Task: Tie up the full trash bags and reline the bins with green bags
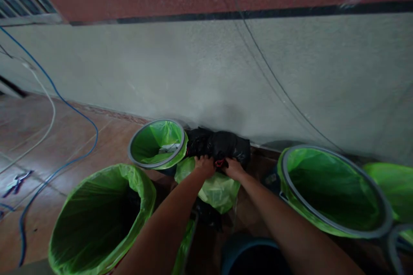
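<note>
A bundle of black plastic bag (227, 144) with a red drawstring (220, 163) lies against the foot of the wall. My left hand (205, 166) is closed over its near edge, just left of the drawstring. On the other side of the red string, my right hand (235, 168) grips the same black plastic, its fingertips partly hidden. Below both hands sits a light green plastic bag (221, 193), bulging and crumpled, with my left wrist across it. More black plastic (208, 215) shows beneath the green bag.
Green-lined bins stand around me: a grey-rimmed bin (138, 164) behind left, a wide green-lined bin (61, 227) near left, and a large grey-rimmed bin (325, 220) at right. A blue cable (75, 159) and pliers (17, 181) lie on the tiled floor. A thin cable (274, 77) hangs along the wall.
</note>
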`<state>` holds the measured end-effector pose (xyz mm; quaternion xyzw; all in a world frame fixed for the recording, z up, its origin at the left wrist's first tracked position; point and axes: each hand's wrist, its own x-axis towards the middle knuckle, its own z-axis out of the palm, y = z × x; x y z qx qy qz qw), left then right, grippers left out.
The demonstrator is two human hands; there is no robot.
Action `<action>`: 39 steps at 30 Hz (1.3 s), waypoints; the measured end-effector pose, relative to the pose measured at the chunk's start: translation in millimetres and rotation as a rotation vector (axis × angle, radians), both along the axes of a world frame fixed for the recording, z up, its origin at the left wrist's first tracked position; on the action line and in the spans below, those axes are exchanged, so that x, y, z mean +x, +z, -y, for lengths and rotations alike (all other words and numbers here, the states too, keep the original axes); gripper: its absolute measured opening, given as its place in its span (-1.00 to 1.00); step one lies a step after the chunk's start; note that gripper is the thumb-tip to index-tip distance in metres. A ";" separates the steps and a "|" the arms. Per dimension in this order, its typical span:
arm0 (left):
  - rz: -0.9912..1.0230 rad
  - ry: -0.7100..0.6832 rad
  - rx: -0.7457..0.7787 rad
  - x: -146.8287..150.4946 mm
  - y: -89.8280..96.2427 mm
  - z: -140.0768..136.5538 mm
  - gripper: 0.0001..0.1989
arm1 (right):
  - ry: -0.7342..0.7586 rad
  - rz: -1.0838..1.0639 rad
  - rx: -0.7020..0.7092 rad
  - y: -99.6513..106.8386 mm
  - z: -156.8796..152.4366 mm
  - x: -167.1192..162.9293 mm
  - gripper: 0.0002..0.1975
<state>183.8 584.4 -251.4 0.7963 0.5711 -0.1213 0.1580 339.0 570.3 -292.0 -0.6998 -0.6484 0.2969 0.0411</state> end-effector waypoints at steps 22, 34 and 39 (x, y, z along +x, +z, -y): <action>0.191 -0.301 -0.242 -61.0 192.4 147.6 -0.53 | -0.517 -0.511 0.235 140.8 250.4 73.3 -0.67; 0.506 -0.083 -0.377 -37.4 191.4 306.3 -0.52 | -0.285 -0.043 0.080 212.1 384.8 150.5 -0.81; 0.432 0.126 -0.409 -21.2 144.8 373.8 -0.56 | -0.301 -0.137 0.098 184.9 414.2 110.0 -0.79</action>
